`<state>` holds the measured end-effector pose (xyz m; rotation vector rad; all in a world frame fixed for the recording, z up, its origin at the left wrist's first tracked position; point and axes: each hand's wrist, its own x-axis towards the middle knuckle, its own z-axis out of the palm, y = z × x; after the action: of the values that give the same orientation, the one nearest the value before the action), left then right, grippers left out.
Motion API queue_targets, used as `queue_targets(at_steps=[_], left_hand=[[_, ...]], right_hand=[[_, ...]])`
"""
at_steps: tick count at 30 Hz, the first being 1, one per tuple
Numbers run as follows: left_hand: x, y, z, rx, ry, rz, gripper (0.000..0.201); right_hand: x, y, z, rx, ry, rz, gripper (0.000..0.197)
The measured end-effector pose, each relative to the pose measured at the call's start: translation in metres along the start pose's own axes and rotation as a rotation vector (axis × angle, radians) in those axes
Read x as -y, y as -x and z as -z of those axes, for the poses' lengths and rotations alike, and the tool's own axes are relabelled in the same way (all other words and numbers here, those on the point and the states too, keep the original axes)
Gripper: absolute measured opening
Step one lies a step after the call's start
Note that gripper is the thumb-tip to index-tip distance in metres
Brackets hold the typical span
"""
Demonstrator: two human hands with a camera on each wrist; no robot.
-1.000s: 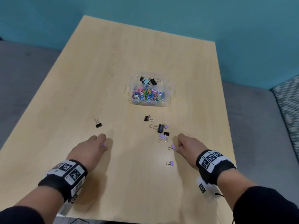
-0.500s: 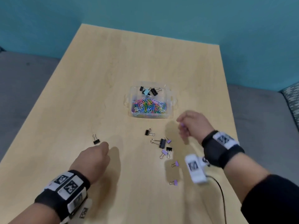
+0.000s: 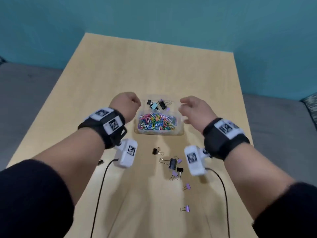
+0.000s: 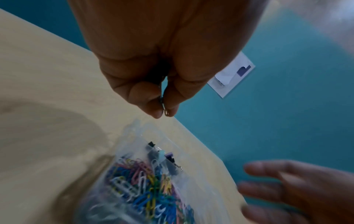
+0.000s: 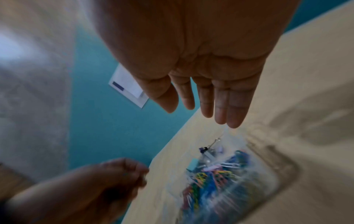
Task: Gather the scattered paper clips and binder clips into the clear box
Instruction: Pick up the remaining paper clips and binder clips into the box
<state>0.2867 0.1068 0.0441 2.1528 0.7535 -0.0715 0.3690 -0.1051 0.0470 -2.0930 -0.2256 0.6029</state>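
The clear box (image 3: 159, 133) sits mid-table with a heap of coloured paper clips (image 3: 157, 123) and a few binder clips (image 3: 157, 104) inside. My left hand (image 3: 137, 103) hovers at its left rim, pinching a small binder clip (image 4: 165, 106) between thumb and finger; only the wire handle shows. My right hand (image 3: 182, 107) hangs open over the right rim, fingers (image 5: 220, 106) straight and empty. A purple clip (image 3: 168, 109) lies in the box near it. Several black and purple binder clips (image 3: 172, 163) lie scattered on the table in front of the box.
The wooden table (image 3: 120, 74) ends at a teal wall behind and grey floor on both sides. One black clip (image 3: 100, 162) peeks out beside my left forearm. Two purple clips (image 3: 187, 208) lie nearest me. Camera cables (image 3: 101, 186) trail across the front.
Both hands rose from the table's front area to the box. The right hand opened, and a purple clip now lies in the box. The left hand arrived pinching a clip.
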Motion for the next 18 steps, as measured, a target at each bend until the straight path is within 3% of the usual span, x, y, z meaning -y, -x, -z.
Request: queue_targets(at_steps=[3,7,12,15,18], left_hand=[[-0.019,-0.022,-0.015,0.019,-0.06,-0.049,0.025],[-0.025,-0.031,-0.021,0.093,0.059,-0.033,0.023],[0.033,-0.008,0.016,-0.075,0.019,-0.023,0.019],[0.083,0.033,0.037,-0.12,-0.322,0.114,0.013],[0.121,0.076,0.04,-0.003,-0.559,0.236,0.025]], right_hand=[[-0.037,0.044,0.01,0.002,0.11,0.046,0.027],[-0.085,0.104,0.01,0.086,0.257,-0.008,0.022],[-0.128,0.161,-0.007,0.217,0.415,0.044,0.018],[-0.136,0.178,-0.013,0.277,0.525,0.114,0.019],[-0.139,0.186,-0.017,0.345,0.634,0.149,0.027]])
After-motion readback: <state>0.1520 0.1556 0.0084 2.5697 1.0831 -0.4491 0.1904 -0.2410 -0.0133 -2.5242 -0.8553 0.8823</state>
